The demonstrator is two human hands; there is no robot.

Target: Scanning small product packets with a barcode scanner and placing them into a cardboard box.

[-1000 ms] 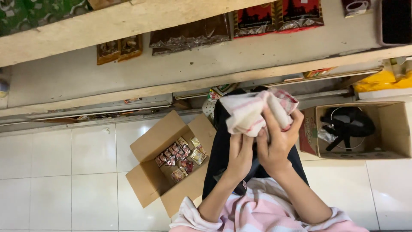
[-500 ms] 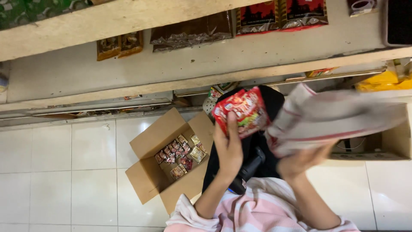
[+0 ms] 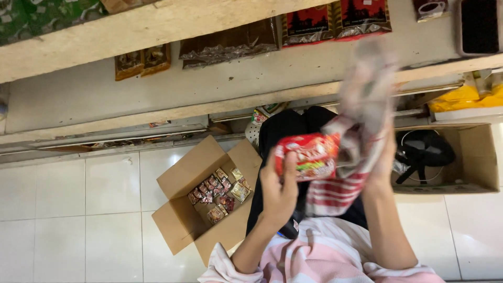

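**Now the red packet is bare and the cloth rises beside it**

Just now we have our left hand (image 3: 280, 191) closed around a red noodle packet (image 3: 306, 155), thumb across its near edge and fingers curled behind, holding it near the middle of our view. Half a second ago the packet sat higher and a little to the left, with the red-and-white striped cloth (image 3: 361, 120) flung out flat toward three o'clock. A second ago both our hands were bunched together inside that cloth, and no packet showed at all. So the packet has come out of the wrapping and the cloth has swung up; it now stands tall and blurred toward one o'clock, its lower folds touching the packet's right edge.

Our right hand (image 3: 381, 162) is mostly hidden behind the cloth. It seems to grip the fabric from the back, though we cannot tell how the fingers lie.

At eight o'clock from the packet, an open cardboard box (image 3: 181, 181) rests on the white tiled floor (image 3: 78, 209) with small sachets (image 3: 217, 191) in its bottom. A second open box (image 3: 479, 157) with a dark object lies at three o'clock. Across twelve o'clock run wooden shelves (image 3: 131, 31) with dark and red packs.

We judge the cloth and packet are being worked against each other, perhaps a wipe.
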